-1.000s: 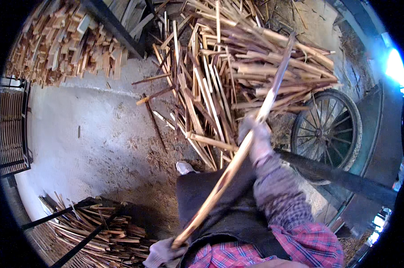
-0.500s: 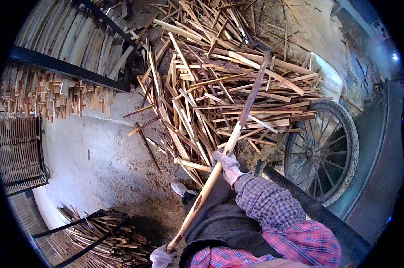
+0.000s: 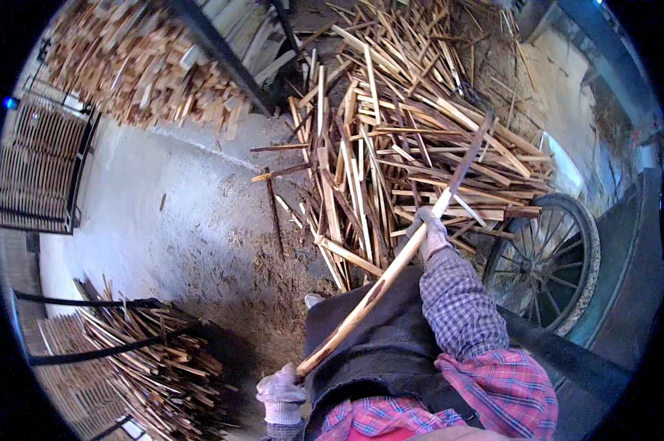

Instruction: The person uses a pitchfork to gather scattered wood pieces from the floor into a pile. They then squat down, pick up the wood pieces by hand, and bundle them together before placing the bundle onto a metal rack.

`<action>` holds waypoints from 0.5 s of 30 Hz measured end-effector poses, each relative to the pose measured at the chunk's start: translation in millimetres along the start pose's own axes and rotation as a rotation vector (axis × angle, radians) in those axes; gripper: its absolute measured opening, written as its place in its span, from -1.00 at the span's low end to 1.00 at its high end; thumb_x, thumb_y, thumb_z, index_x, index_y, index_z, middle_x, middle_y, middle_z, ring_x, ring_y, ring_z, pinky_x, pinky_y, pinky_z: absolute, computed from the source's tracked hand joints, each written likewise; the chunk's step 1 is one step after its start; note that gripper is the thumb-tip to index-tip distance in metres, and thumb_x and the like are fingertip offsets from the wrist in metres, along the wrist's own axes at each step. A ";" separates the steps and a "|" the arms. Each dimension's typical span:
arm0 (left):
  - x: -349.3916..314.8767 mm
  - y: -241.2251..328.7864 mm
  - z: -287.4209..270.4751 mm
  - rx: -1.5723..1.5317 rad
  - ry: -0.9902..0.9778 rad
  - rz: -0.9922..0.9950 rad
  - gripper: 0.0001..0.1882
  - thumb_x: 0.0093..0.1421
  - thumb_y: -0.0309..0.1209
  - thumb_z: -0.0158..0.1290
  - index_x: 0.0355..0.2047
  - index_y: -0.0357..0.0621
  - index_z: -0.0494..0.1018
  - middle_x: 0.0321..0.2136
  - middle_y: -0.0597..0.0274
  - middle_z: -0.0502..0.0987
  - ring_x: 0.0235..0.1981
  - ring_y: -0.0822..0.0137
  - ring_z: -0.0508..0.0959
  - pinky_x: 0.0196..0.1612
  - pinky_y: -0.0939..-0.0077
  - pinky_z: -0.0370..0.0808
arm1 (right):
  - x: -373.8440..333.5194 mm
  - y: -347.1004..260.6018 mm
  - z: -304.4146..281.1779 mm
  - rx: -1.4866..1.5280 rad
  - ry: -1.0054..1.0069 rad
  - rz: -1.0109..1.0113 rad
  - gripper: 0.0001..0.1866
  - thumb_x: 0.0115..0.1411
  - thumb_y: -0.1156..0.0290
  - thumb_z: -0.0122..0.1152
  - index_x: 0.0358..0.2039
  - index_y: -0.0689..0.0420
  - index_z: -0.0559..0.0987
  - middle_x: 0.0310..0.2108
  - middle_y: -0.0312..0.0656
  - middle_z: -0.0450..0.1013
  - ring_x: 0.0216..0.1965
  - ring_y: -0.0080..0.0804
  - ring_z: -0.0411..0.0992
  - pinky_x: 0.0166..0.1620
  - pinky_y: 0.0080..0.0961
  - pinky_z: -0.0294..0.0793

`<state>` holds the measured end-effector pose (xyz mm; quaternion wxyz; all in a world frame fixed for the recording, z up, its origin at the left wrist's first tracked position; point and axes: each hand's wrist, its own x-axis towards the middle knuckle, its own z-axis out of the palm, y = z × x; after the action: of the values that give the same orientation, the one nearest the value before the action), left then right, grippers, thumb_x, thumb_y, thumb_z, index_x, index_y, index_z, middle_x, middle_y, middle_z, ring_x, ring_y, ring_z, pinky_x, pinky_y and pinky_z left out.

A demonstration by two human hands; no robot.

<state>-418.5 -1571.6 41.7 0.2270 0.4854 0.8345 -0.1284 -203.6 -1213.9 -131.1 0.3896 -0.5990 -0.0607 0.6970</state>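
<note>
Both my hands, in pale gloves, grip a long wooden pole that runs slantwise across my front. My left hand [image 3: 281, 386] closes round its near end, low beside the dark apron [image 3: 369, 316]. Further up the shaft, my right hand [image 3: 429, 229] is wrapped round the pole [image 3: 376, 298]. Its far part is darker and reaches over a heap of loose wood sticks [image 3: 380, 158]. Something dark and curved shows by the far tip; I cannot make out whether it belongs to the pole.
A spoked wheel [image 3: 543, 266] stands right of the heap, near a dark beam [image 3: 567, 345]. Black-framed racks hold stacked wood [image 3: 148, 62] at the far left. More sticks [image 3: 159, 345] lie in a black-framed rack at the near left. Debris litters the grey floor [image 3: 178, 213].
My view has turned, so the heap and wheel sit further right. Both hands have moved forward with the pole, and my left hand now shows fully. The grip is unchanged.
</note>
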 end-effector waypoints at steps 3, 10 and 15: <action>-26.0 -77.5 37.5 0.046 -0.058 0.031 -0.78 -0.28 -0.24 0.07 -0.68 -0.01 0.28 -0.83 0.24 0.33 -0.74 0.15 0.43 -0.64 0.29 0.32 | -53.6 56.8 8.6 0.090 0.093 0.007 -0.80 -0.06 0.31 0.15 -0.63 0.03 0.30 -0.77 -0.32 0.20 -0.78 -0.43 0.20 -0.67 -0.47 0.32; -91.6 -234.6 94.3 0.169 -0.406 -0.457 -0.84 -0.18 -0.19 0.15 -0.57 0.10 0.48 -0.53 0.22 0.55 -0.45 0.22 0.56 -0.44 0.34 0.45 | -183.8 151.3 28.4 0.033 -0.106 0.362 -0.82 0.01 0.33 0.07 -0.60 0.13 0.35 -0.69 -0.22 0.27 -0.65 -0.27 0.29 -0.48 -0.33 0.43; -65.6 -184.4 82.5 0.124 -0.409 -0.443 -0.74 -0.16 -0.16 0.12 -0.45 0.04 0.49 -0.42 0.14 0.54 -0.31 0.15 0.54 -0.28 0.35 0.44 | -142.2 134.6 20.3 -0.132 -0.036 0.315 -0.90 -0.08 0.45 0.09 -0.58 0.15 0.37 -0.68 -0.16 0.29 -0.66 -0.26 0.30 -0.47 -0.32 0.45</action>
<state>-529.8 -1748.2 2.3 0.3268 0.2687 0.8476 -0.3203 -287.8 -1386.5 -87.8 0.2340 -0.6127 -0.0188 0.7546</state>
